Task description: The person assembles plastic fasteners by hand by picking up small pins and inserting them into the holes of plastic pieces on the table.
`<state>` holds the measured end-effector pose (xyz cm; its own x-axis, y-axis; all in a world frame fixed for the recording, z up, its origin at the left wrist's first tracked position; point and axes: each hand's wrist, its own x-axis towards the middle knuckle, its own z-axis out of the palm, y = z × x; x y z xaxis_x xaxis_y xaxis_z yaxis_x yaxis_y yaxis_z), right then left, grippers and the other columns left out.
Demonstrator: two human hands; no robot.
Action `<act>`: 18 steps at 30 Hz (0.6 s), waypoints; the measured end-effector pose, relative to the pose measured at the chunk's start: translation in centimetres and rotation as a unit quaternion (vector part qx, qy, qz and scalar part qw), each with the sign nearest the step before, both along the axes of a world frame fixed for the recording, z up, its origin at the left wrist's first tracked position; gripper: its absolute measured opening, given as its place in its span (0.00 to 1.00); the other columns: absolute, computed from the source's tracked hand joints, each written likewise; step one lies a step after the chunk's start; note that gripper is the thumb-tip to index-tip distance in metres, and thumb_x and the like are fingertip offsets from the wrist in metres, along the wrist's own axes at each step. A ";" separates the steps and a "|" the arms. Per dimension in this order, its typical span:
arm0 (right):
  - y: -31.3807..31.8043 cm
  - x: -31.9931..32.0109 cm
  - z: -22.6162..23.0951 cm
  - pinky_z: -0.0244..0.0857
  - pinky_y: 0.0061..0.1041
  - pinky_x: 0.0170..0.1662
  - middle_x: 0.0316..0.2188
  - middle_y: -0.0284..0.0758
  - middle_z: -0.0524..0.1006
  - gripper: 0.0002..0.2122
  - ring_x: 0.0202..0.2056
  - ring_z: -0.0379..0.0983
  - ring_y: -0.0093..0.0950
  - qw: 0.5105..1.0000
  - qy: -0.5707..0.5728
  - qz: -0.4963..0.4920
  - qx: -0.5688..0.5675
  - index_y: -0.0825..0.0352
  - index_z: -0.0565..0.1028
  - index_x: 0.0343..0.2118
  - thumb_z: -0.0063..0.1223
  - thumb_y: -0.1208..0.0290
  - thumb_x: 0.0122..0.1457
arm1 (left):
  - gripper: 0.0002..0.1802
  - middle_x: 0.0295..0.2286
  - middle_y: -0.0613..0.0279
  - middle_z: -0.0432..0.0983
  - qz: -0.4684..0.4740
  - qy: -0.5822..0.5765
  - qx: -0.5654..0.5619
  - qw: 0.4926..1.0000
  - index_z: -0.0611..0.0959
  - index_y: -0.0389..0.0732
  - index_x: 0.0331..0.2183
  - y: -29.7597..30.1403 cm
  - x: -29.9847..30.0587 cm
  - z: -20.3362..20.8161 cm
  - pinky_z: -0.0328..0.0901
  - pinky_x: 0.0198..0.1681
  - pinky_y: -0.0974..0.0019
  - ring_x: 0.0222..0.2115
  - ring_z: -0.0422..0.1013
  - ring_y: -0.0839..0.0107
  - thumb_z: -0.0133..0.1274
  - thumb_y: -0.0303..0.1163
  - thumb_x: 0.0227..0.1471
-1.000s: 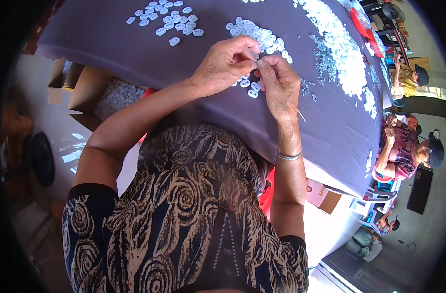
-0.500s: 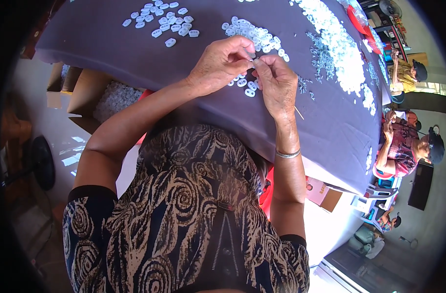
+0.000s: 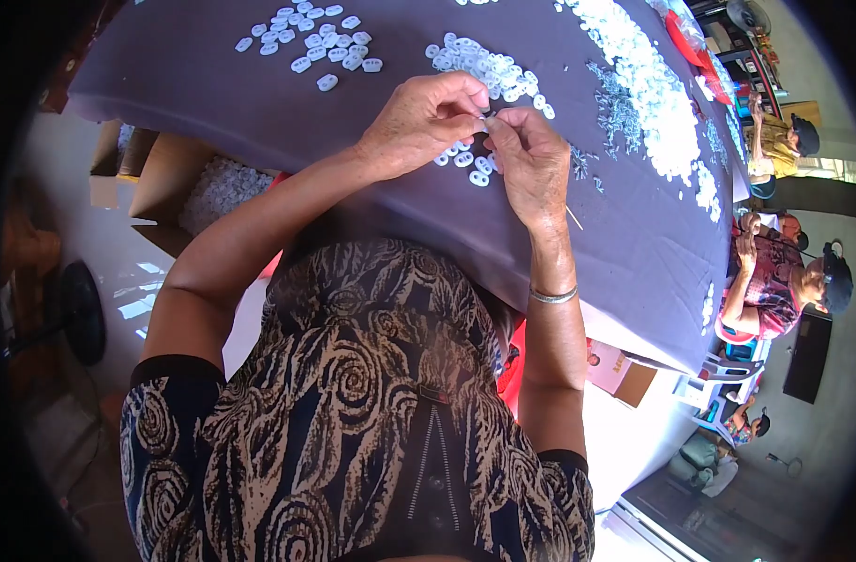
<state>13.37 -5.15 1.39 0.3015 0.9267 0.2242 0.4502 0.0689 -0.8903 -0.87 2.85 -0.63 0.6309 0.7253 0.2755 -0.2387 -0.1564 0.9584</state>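
Above the near part of the dark-cloth table (image 3: 634, 234), my left hand (image 3: 418, 122) and my right hand (image 3: 535, 173) meet fingertip to fingertip. Both are closed in a pinch around something tiny, mostly hidden by the fingers. Just beyond them lies a pile of small white oval plastic pieces (image 3: 484, 64) with slots or holes. A few loose white oval pieces (image 3: 479, 178) sit under and between the hands. Along the outer side of my right wrist a thin stick (image 3: 575, 217) shows. Farther left, more white oval pieces (image 3: 329, 39) are spread out.
A long heap of white pieces (image 3: 648, 84) stretches along the right, beside scattered small grey parts (image 3: 620, 112). Left below the table, an open cardboard box (image 3: 165, 178) holds translucent pieces (image 3: 223, 192). Several people sit at right, one in a checked shirt (image 3: 779, 290). A red tray (image 3: 690, 42) stands far right.
Very little differs. My joined hands have shifted slightly, fingertips still pressed together; the piles lie as before.
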 end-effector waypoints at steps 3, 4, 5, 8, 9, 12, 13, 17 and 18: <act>0.0 0.0 0.0 0.58 0.12 0.21 0.18 0.26 0.72 0.04 0.19 0.63 0.11 1.000 -0.008 0.007 0.008 0.69 0.74 0.29 0.52 0.73 0.57 | 0.07 0.31 0.63 0.72 -0.012 0.002 0.007 1.000 0.75 0.32 0.33 0.2 -0.1 0.0 0.66 0.29 0.76 0.26 0.70 0.80 0.51 0.19 0.47; 0.0 0.0 0.0 0.58 0.12 0.21 0.18 0.26 0.72 0.04 0.19 0.63 0.11 1.000 -0.011 0.007 0.003 0.69 0.74 0.30 0.52 0.73 0.57 | 0.07 0.32 0.63 0.72 -0.012 0.018 0.004 1.000 0.75 0.32 0.33 0.2 -0.1 0.0 0.66 0.29 0.76 0.26 0.70 0.80 0.51 0.19 0.47; 0.0 0.0 0.0 0.58 0.12 0.21 0.18 0.26 0.72 0.04 0.19 0.63 0.11 1.000 -0.014 0.007 -0.003 0.69 0.74 0.30 0.52 0.73 0.56 | 0.07 0.34 0.62 0.71 -0.012 0.033 0.000 0.999 0.75 0.32 0.32 0.3 -0.2 0.1 0.66 0.29 0.77 0.26 0.69 0.81 0.51 0.19 0.47; 0.0 0.8 0.0 0.57 0.12 0.21 0.19 0.26 0.73 0.04 0.19 0.63 0.11 0.999 0.004 0.039 -0.011 0.69 0.74 0.30 0.53 0.74 0.56 | 0.05 0.34 0.63 0.71 -0.004 -0.003 -0.008 1.000 0.75 0.31 0.30 0.1 0.0 -0.1 0.65 0.28 0.77 0.26 0.69 0.81 0.52 0.20 0.47; 0.0 1.3 0.0 0.57 0.12 0.21 0.19 0.26 0.73 0.04 0.19 0.63 0.11 0.999 0.003 0.040 -0.012 0.69 0.74 0.30 0.53 0.74 0.56 | 0.05 0.34 0.63 0.71 -0.004 -0.003 -0.008 1.000 0.75 0.31 0.30 0.1 0.0 -0.1 0.65 0.28 0.77 0.26 0.69 0.81 0.52 0.20 0.47; -0.1 3.4 0.3 0.57 0.11 0.21 0.20 0.26 0.73 0.03 0.19 0.63 0.11 0.999 -0.010 0.030 -0.002 0.68 0.74 0.31 0.53 0.75 0.55 | 0.04 0.33 0.63 0.71 0.006 -0.009 -0.022 1.000 0.75 0.31 0.29 0.3 0.1 -0.3 0.65 0.28 0.77 0.25 0.68 0.82 0.52 0.19 0.47; -0.1 4.2 0.2 0.56 0.11 0.21 0.20 0.26 0.73 0.03 0.20 0.62 0.11 0.999 -0.047 -0.014 0.005 0.68 0.74 0.31 0.53 0.76 0.55 | 0.06 0.29 0.66 0.72 0.001 -0.016 -0.009 1.000 0.75 0.34 0.33 0.5 0.2 -0.7 0.65 0.28 0.77 0.25 0.68 0.82 0.53 0.21 0.48; 0.1 6.9 0.4 0.59 0.13 0.24 0.20 0.27 0.74 0.04 0.21 0.65 0.12 0.984 -0.143 -0.097 0.035 0.68 0.75 0.31 0.53 0.75 0.54 | 0.08 0.27 0.68 0.73 0.003 -0.009 0.019 1.000 0.75 0.38 0.35 0.5 0.1 -0.7 0.66 0.29 0.78 0.25 0.69 0.82 0.54 0.22 0.50; 0.2 7.1 0.5 0.61 0.14 0.25 0.21 0.27 0.74 0.04 0.22 0.66 0.13 0.975 -0.182 -0.116 0.052 0.69 0.75 0.31 0.53 0.75 0.54 | 0.08 0.27 0.68 0.73 0.004 -0.008 0.018 1.000 0.75 0.38 0.35 0.5 0.1 -0.7 0.66 0.29 0.78 0.25 0.69 0.82 0.54 0.22 0.50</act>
